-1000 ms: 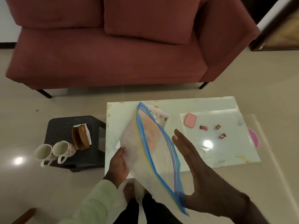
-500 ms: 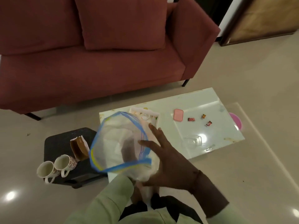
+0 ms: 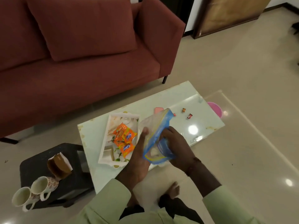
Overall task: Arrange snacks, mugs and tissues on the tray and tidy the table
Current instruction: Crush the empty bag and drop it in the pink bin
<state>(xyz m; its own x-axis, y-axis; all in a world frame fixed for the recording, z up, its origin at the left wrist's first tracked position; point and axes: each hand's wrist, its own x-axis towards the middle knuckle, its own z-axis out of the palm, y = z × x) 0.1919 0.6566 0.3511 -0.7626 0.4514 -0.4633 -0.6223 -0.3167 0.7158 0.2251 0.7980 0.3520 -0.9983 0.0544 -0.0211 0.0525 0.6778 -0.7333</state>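
A white tray (image 3: 103,146) lies on the pale table (image 3: 90,135) and holds several orange snack packets (image 3: 124,139) and a small glass (image 3: 126,121). Just right of the tray, both hands grip a crumpled clear zip bag with blue edging (image 3: 155,128). My left hand (image 3: 137,160) holds its near left side; my right hand (image 3: 178,147) clutches its lower right part. Two white mugs (image 3: 32,191) and a brown tissue holder (image 3: 59,165) sit on a black stool (image 3: 71,186) to the left. Three wrapped candies (image 3: 186,113) lie far right on the table.
A pink lid (image 3: 158,109) lies behind the bag, and a pink round object (image 3: 216,108) sits off the table's right edge. A red sofa (image 3: 77,62) stands beyond the table. My bare foot (image 3: 174,190) rests on the tiled floor below.
The snack packets now lie in the tray, which the bag hid before. The bag has been crumpled and shifted right of the tray, held in both hands. The view swung left.
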